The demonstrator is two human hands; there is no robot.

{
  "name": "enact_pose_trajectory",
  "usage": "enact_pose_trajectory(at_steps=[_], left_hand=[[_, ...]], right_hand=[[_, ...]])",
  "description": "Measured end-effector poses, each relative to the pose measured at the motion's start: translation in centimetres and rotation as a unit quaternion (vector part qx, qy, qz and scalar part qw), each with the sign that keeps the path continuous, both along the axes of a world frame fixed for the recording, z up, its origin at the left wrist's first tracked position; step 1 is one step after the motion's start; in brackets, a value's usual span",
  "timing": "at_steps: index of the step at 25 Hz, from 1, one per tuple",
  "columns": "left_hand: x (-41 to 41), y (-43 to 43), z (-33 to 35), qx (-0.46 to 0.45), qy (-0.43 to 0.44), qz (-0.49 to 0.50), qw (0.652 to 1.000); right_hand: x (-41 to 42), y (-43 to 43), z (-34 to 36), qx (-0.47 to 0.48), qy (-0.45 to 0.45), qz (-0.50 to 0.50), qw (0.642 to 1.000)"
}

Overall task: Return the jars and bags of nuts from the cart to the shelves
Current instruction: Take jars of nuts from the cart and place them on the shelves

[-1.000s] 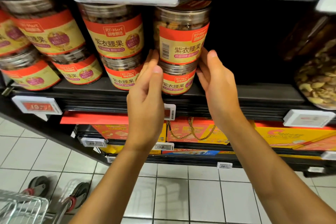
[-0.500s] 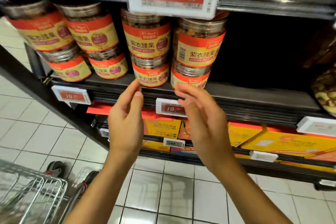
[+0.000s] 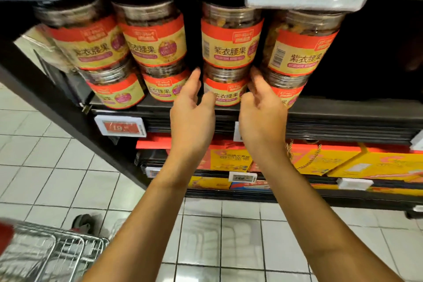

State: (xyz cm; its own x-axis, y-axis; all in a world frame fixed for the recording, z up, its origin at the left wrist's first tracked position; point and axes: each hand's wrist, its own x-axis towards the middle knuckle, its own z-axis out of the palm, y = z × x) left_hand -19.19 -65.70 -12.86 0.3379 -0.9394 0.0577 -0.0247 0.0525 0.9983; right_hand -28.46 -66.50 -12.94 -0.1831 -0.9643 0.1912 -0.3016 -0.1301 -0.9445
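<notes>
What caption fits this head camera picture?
Left hand and right hand grip the lower jar on the shelf, beneath an upper jar.

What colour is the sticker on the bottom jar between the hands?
The jar has a label red on top, yellow below, dark writing. Head view shows it best.
</notes>
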Motion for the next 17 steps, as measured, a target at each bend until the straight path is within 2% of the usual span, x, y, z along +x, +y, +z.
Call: enact_pose_trajectory(at_steps=[5, 10, 13, 17], left_hand=[[0.3, 0.5, 0.0, -0.005, 0.034, -0.024, 0.999], [1.8, 1.9, 0.0, -0.01, 0.016, -0.059, 0.998], [3.4, 2.9, -0.5, -0.019, 0.017, -0.02, 0.999], [6.7, 3.2, -1.4, 0.007, 0.005, 0.065, 0.998]], right_hand=[[1.4, 1.0, -0.5, -0.006, -0.03, -0.008, 0.999], [1.2, 2.3, -0.5, 0.002, -0.058, 0.023, 0.998], [1.6, 3.6, -0.1, -0.042, -0.088, 0.001, 0.995], [5.9, 3.8, 0.0, 0.044, -0.028, 0.152, 0.987]])
